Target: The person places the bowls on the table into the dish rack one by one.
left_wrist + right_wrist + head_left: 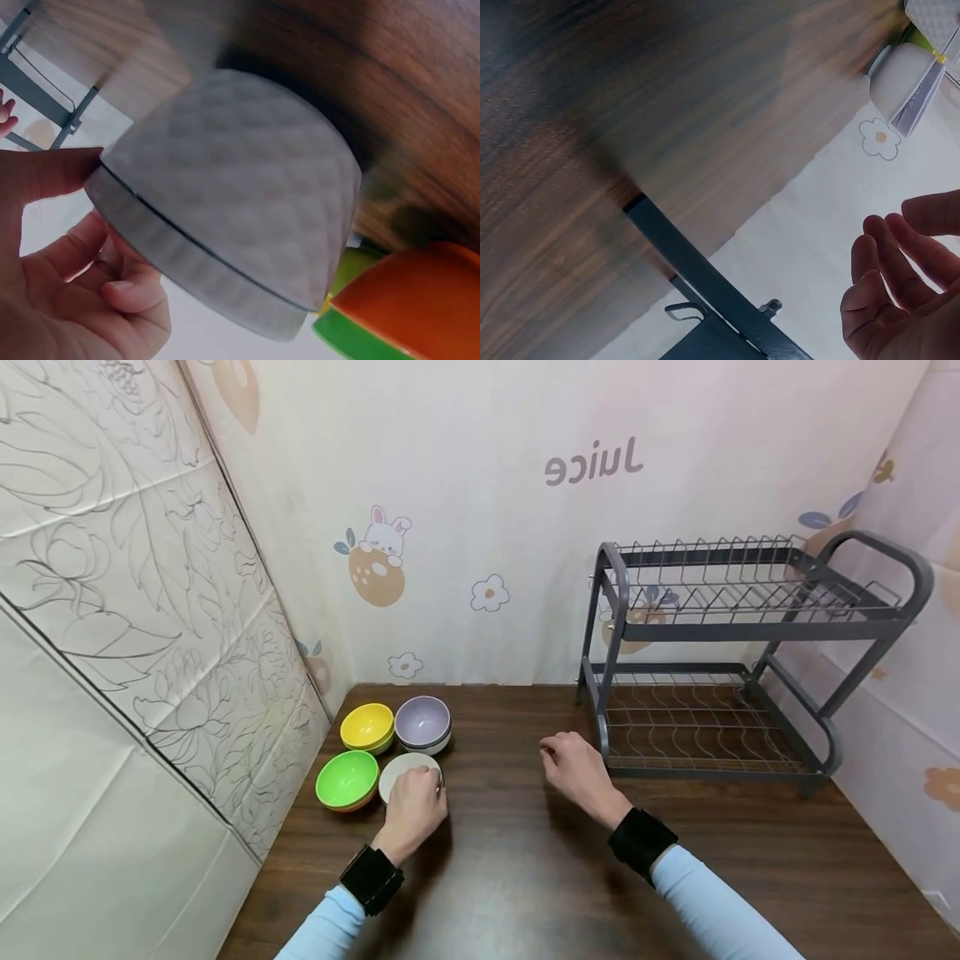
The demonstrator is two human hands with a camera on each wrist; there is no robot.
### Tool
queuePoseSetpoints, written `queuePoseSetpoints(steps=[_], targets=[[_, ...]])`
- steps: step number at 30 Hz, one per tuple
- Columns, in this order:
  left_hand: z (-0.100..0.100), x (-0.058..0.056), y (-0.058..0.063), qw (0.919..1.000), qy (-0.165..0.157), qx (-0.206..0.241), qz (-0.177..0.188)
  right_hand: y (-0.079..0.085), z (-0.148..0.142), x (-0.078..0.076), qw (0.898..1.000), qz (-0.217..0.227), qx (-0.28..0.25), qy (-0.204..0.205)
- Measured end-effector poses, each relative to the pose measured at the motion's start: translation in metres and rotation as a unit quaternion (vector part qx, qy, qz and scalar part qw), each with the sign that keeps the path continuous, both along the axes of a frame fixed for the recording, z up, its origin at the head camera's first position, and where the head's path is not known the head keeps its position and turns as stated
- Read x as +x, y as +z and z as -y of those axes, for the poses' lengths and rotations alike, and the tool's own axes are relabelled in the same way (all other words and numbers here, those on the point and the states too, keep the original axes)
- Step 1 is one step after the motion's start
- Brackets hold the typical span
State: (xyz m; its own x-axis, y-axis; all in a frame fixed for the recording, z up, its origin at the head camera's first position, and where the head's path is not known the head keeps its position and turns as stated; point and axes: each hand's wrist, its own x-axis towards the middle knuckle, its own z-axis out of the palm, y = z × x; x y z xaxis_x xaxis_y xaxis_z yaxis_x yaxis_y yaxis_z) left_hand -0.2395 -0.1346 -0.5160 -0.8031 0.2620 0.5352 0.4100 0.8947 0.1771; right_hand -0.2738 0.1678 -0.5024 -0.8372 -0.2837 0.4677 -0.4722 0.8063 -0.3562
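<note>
At the left of the table, my left hand (416,806) pinches the near right rim of a white bowl (402,767). In the left wrist view that bowl (217,277) is nested in another diamond-textured bowl (240,172), and the thumb lies at the seam between their rims. Beside them a green bowl (347,778) sits in an orange bowl (420,300). Behind are a yellow bowl (366,725) and a purple bowl (422,720), each stacked on another. My right hand (579,772) hovers left of the dish rack, fingers loosely curled, holding nothing.
A grey two-tier dish rack (761,631) with wire shelves stands at the right back of the brown wooden table (510,860). A patterned wall (487,527) rises behind, and a white panel (172,693) runs along the left edge.
</note>
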Motion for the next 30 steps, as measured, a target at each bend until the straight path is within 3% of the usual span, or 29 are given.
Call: queuePoseSetpoints(steps=[8, 16, 25, 30], targets=[[0.002, 0.005, -0.002, 0.9997, 0.001, -0.002, -0.023, -0.001, 0.001, 0.006, 1.000, 0.006, -0.006, -0.007], [0.009, 0.003, 0.003, 0.9946, 0.012, -0.074, -0.072, 0.001, 0.005, 0.014, 1.000, 0.007, -0.004, 0.010], [0.012, -0.004, 0.042, 0.9871, -0.024, -0.098, -0.125, 0.007, 0.010, 0.019, 0.999, -0.038, -0.014, 0.030], [0.004, -0.007, 0.069, 0.9802, -0.078, -0.101, -0.151, 0.015, 0.016, 0.023, 0.994, -0.084, -0.031, 0.061]])
